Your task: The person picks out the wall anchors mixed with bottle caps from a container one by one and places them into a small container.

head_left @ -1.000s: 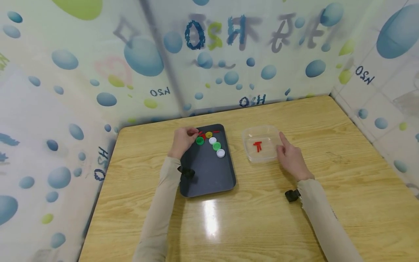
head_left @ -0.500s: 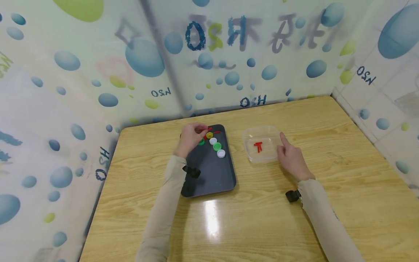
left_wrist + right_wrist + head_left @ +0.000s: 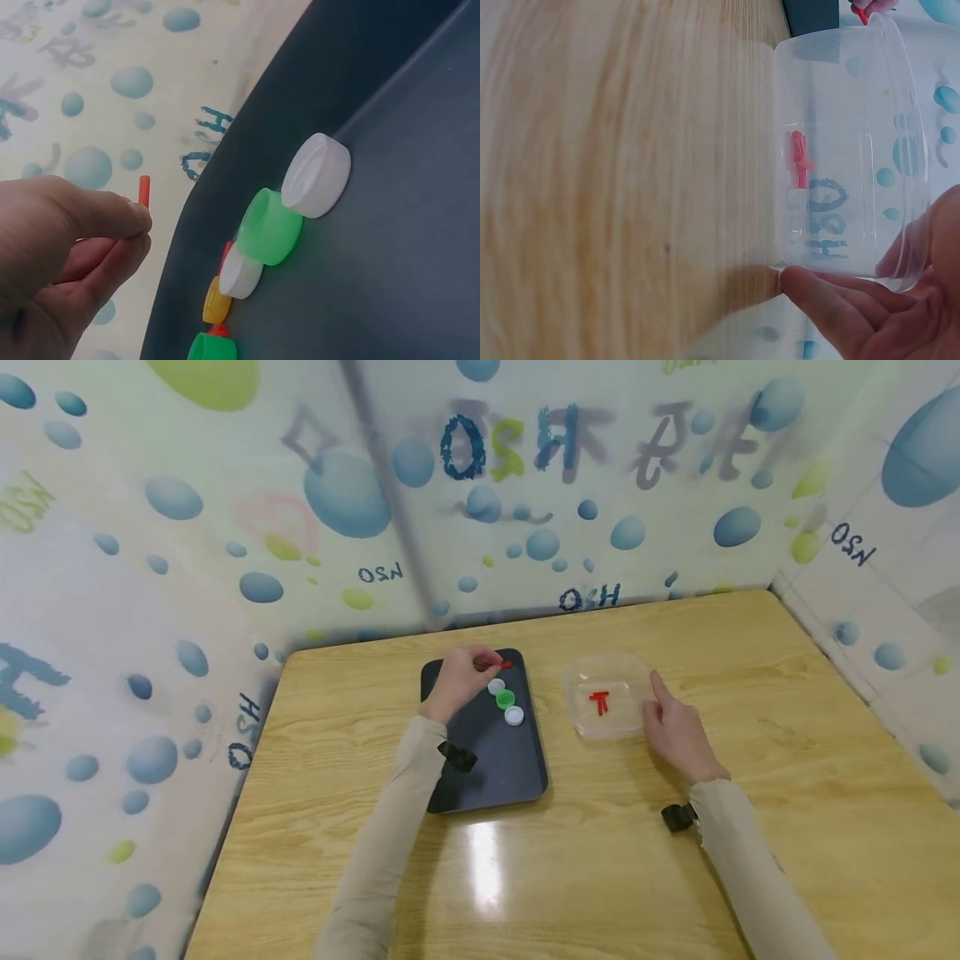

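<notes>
Above the far end of a dark tray point(image 3: 491, 777), my left hand point(image 3: 459, 681) pinches a small red stick point(image 3: 145, 191) between thumb and fingertip. Under and beside that hand lie bottle caps: a white cap point(image 3: 316, 176), a green cap point(image 3: 270, 227), another white cap point(image 3: 241, 271), a yellow cap point(image 3: 217, 301) and a second green cap point(image 3: 213, 348). In the head view my hand hides the yellow cap and the second green one. My right hand point(image 3: 677, 735) holds the right side of a clear plastic container point(image 3: 573, 714), which has several red sticks point(image 3: 800, 159) inside.
Tray and container stand side by side on a wooden table point(image 3: 615, 860), with a gap between them. Another red stick point(image 3: 506, 665) lies at the tray's far end. A patterned wall point(image 3: 480, 560) rises behind the table.
My left hand has moved right across the tray's far end and now has a red stick raised in its fingertips. My right hand stays on the container. The head view has shifted slightly.
</notes>
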Action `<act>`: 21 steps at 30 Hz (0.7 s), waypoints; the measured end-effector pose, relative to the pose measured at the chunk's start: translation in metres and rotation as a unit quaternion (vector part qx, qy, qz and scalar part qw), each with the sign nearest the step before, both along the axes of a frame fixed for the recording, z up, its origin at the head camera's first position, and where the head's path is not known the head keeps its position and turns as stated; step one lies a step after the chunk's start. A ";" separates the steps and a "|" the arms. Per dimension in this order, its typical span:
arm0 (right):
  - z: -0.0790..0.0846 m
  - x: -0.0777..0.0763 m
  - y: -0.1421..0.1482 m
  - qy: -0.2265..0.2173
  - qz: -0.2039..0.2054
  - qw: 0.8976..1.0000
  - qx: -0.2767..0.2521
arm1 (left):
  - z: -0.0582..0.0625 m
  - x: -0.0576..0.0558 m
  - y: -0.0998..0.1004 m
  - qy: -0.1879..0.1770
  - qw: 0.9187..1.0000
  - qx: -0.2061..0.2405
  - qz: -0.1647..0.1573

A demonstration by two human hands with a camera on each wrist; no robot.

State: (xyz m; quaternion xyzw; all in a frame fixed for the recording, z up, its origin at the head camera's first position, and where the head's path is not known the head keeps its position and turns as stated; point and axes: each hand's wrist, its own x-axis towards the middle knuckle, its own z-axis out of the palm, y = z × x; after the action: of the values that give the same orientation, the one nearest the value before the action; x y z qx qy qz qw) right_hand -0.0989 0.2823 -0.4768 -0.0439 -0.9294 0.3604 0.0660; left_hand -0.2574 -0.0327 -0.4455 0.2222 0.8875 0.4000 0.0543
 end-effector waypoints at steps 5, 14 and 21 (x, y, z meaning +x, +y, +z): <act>0.003 0.002 0.001 0.002 -0.004 1.000 0.010 | -0.004 0.002 -0.001 -0.002 1.000 -0.008 -0.013; 0.010 0.005 0.000 -0.006 -0.003 1.000 0.021 | -0.002 0.006 -0.002 -0.021 1.000 -0.008 -0.016; 0.010 0.005 -0.005 -0.015 0.009 0.999 0.029 | 0.001 0.010 0.002 -0.031 0.999 -0.015 -0.040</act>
State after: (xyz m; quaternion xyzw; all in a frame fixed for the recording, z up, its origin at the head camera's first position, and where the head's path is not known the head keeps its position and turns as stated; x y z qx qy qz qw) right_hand -0.0936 0.2770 -0.4672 -0.0387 -0.9407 0.3334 0.0503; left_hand -0.2475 -0.0312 -0.4444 0.2437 0.8820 0.3905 0.1012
